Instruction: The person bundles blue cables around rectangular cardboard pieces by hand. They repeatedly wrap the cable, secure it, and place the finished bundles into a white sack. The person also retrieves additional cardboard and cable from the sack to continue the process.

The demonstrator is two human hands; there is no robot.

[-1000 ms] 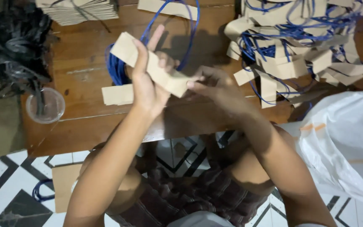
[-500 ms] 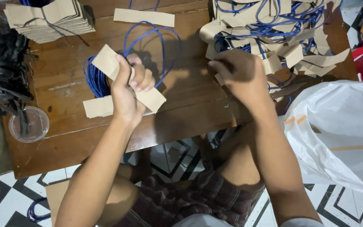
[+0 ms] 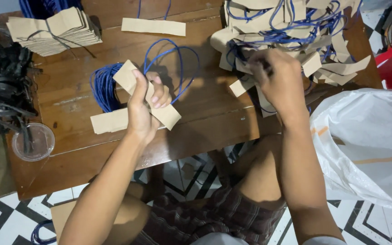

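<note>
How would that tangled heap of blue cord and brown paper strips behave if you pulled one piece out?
Probably floppy: the heap sags in loose loops. Its cords cross over each other, so neighbours would likely drag along where the right hand reaches in. It looks light, being thin paper and cord.

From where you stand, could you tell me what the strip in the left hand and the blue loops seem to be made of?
The strip in the left hand looks like matte brown kraft paper: flat and creased. The blue loops look like thin cord, limp and curving; fibre or plastic, unclear.

Wooden table (image 3: 196,113) (brown) with paper strips (image 3: 153,26), blue cords (image 3: 103,86).
</note>
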